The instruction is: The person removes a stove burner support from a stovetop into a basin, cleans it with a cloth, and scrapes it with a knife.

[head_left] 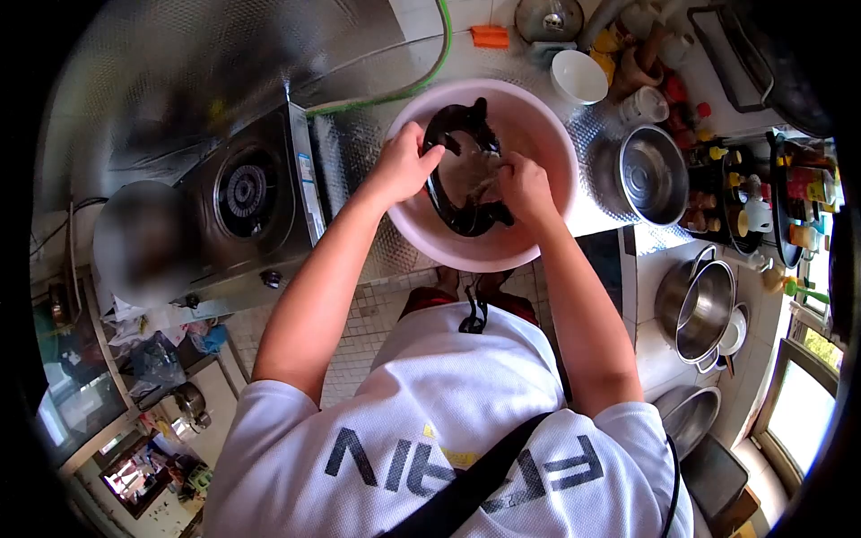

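Observation:
A wide pink basin stands on the counter before me, with cloudy water in it. A black, glossy pan support ring with short prongs is tilted in the basin. My left hand grips the ring's left side, thumb over its edge. My right hand is closed at the ring's right side, fingers bent inward. Something greyish shows by its fingertips, too blurred to name.
A gas stove burner is to the left. A green hose runs behind the basin. At the right are a white bowl, a metal basin and several bottles. Steel pots hang lower right.

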`<state>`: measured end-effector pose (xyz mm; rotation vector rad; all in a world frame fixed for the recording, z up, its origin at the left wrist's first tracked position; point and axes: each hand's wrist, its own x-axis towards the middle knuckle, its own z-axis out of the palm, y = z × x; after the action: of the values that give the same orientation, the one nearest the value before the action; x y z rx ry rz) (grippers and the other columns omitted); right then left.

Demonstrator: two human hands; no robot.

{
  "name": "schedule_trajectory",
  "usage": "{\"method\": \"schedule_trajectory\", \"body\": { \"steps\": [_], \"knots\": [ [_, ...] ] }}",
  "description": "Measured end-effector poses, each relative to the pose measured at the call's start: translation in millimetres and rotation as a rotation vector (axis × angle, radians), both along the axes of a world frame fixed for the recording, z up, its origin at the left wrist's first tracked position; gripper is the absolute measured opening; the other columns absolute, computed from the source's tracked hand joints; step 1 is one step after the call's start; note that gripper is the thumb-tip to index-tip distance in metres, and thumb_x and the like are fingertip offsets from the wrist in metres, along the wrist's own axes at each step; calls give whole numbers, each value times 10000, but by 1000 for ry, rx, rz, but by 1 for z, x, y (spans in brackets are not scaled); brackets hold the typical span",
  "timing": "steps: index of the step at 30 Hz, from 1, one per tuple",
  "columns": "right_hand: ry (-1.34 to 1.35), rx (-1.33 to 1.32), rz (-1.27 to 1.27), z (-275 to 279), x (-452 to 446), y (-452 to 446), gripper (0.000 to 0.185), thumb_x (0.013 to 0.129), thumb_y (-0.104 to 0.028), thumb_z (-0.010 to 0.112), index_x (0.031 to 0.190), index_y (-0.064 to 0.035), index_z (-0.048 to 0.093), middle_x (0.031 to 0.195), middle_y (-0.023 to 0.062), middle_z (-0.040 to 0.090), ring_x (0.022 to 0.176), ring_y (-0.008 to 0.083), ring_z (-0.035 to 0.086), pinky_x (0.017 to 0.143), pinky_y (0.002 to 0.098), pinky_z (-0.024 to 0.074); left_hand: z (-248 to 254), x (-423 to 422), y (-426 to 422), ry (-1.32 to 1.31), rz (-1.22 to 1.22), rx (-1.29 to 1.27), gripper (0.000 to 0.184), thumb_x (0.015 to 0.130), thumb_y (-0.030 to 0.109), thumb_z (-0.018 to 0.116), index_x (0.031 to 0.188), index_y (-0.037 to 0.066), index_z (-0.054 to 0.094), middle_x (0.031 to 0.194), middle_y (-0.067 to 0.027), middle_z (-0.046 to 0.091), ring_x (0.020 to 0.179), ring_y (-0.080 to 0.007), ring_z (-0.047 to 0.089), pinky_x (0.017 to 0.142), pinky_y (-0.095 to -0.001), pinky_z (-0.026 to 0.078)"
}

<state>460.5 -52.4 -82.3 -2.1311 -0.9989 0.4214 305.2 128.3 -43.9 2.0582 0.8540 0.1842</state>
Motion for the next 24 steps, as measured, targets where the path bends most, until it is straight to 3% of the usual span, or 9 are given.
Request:
{"method": "schedule_trajectory", "body": {
  "steps": [2, 5, 6, 10, 14, 17, 19, 21, 24],
  "knots": [
    [168, -35, -135, 23, -2, -3, 280, 899, -148, 527, 1030, 38, 691, 870, 224, 692, 845, 370, 673, 810, 437, 537, -10, 2, 5, -47, 50, -68, 246, 942, 217, 660, 929, 23, 510, 774, -67, 616, 583, -163, 597, 482, -310, 521],
    [598, 246, -229, 28, 13, -14, 258, 936, -144, 514, 1005, 50, 670, 834, 117, 675, 767, 223, 648, 735, 366, 537, 42, 13, -9, -30, 276, -611, 240, 948, 218, 645, 933, 21, 510, 767, -73, 615, 543, -160, 601, 447, -330, 547],
    [674, 362, -213, 41, 16, -16, 248, 965, -149, 510, 997, 51, 652, 820, 55, 631, 758, 120, 586, 677, 297, 521, 42, 15, -8, -13, 282, -620, 202, 954, 207, 624, 939, 37, 518, 766, -76, 616, 548, -165, 615, 465, -321, 551],
    [861, 475, -156, 103, 22, -24, 256, 975, -150, 526, 1052, 69, 635, 832, 64, 644, 729, 107, 593, 646, 273, 509, 41, 23, -7, -1, 319, -676, 167, 947, 174, 604, 952, 22, 536, 766, -67, 621, 583, -165, 627, 488, -317, 559],
    [448, 362, -28, 142, 18, -27, 262, 935, -131, 607, 1095, 73, 642, 832, 79, 670, 714, 99, 582, 642, 276, 494, 41, 30, -6, -55, 348, -799, 127, 937, 142, 590, 940, 16, 579, 773, -65, 629, 632, -174, 640, 548, -337, 575],
    [74, 385, -66, 157, 7, -27, 206, 866, -85, 628, 1012, 56, 664, 807, 139, 637, 746, 254, 627, 713, 343, 504, 29, 34, -3, -125, 421, -848, 99, 931, 123, 582, 923, 26, 602, 781, -69, 633, 645, -181, 640, 581, -346, 580],
    [26, 534, -59, 141, -1, -30, 184, 838, -49, 624, 994, 41, 666, 845, 156, 600, 810, 319, 616, 750, 364, 496, 29, 37, -4, -171, 493, -858, 88, 929, 116, 578, 920, 33, 607, 782, -68, 633, 643, -181, 633, 579, -340, 572],
    [-60, 561, 133, 118, -18, -34, 199, 789, -31, 681, 987, -15, 692, 997, 146, 564, 898, 303, 578, 773, 382, 477, 36, 35, -14, -207, 570, -854, 81, 930, 113, 576, 926, 37, 606, 778, -63, 629, 637, -176, 620, 559, -324, 556],
    [-324, 420, 163, 116, -53, -28, 222, 772, -73, 726, 994, -75, 704, 1017, 131, 557, 938, 311, 546, 820, 418, 461, 50, 39, -24, -253, 672, -844, 54, 920, 91, 591, 924, 39, 603, 763, -48, 603, 601, -158, 574, 533, -313, 529]
  ]
}}
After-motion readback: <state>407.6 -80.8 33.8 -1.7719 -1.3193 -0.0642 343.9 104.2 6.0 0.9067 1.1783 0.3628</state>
